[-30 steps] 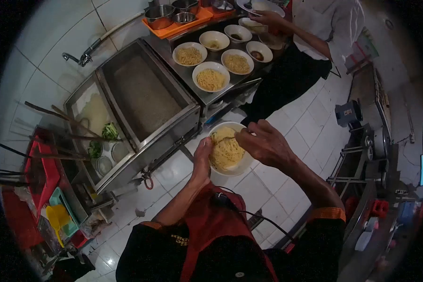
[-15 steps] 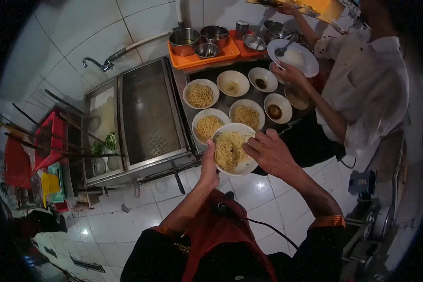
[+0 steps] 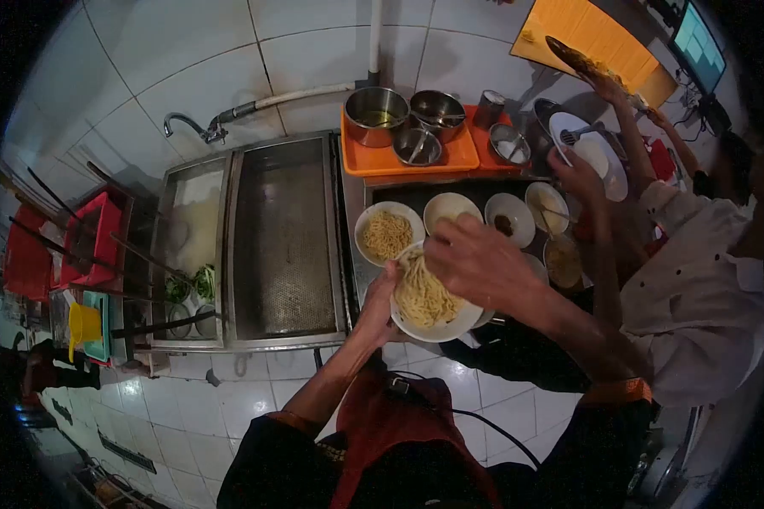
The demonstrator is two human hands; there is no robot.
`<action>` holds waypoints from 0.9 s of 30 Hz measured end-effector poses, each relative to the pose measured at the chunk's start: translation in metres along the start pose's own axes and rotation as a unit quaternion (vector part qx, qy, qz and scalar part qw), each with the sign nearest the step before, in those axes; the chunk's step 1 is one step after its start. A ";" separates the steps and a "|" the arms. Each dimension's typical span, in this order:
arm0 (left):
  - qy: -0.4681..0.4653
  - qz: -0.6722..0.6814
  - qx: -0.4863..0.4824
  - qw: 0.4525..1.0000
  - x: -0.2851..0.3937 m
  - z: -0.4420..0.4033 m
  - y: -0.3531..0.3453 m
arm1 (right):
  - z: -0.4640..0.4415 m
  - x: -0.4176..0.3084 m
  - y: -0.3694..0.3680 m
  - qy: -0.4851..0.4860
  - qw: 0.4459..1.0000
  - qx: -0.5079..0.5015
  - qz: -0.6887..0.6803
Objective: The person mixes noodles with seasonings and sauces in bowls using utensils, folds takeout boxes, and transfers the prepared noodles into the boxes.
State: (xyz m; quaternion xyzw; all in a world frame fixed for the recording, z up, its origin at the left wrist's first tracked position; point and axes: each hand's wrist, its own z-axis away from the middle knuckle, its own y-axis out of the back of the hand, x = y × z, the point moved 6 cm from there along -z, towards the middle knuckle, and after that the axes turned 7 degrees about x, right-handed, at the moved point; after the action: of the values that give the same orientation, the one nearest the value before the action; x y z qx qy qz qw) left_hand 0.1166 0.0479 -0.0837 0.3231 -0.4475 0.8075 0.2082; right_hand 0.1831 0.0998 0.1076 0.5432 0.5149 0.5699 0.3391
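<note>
The bowl [image 3: 457, 329] of noodles [image 3: 424, 295] is held up in front of the person, by the near edge of the table [image 3: 363, 273]. The left hand [image 3: 377, 304] grips it by its left side, thumb at the rim. The right hand [image 3: 482, 261] is over the far part, fingers curled; whether they pinch a utensil I cannot tell (the hand hides its own fingertips).

Working the noodles well likely calls for a firm left hold, a nearly level rim and small, low turns through the middle, since strands lie close to the edge.

Just beyond stands a noodle bowl [image 3: 417, 224], with an orange tray [image 3: 377, 161] behind. To the right, a co-worker's hand [image 3: 579, 176] holds a plate [image 3: 616, 185].
</note>
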 end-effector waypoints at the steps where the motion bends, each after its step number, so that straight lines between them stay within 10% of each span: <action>1: -0.010 0.022 -0.006 1.000 0.012 -0.004 -0.002 | -0.004 0.019 -0.006 -0.050 0.998 -0.003 0.039; 10: -0.064 0.135 0.069 0.986 0.042 -0.042 0.019 | -0.015 0.078 -0.061 -0.206 0.960 0.007 -0.190; 14: -0.096 0.151 0.078 0.981 0.056 -0.041 0.041 | -0.010 0.152 -0.057 -0.394 0.791 0.197 -0.424; 15: -0.104 0.140 0.094 0.980 0.054 -0.042 0.052 | 0.000 0.186 -0.081 -0.456 0.747 0.279 -0.395; 21: -0.119 0.147 0.185 0.964 0.059 -0.034 0.067 | 0.001 0.332 -0.218 -0.396 0.880 0.261 -0.018; 23: -0.147 0.132 0.222 0.955 0.051 -0.018 0.077 | 0.009 0.361 -0.243 -0.547 0.813 0.087 -0.180; 27: -0.138 0.136 0.341 0.920 0.034 0.007 0.111 | 0.033 0.342 -0.276 -0.632 0.638 0.234 -0.372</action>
State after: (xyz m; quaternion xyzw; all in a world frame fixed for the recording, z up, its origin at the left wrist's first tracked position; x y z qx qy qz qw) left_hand 0.0256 -0.0135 -0.1217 0.4189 -0.2091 0.8789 -0.0909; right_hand 0.1062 0.4970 -0.0679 0.5944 0.4499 -0.2271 0.6266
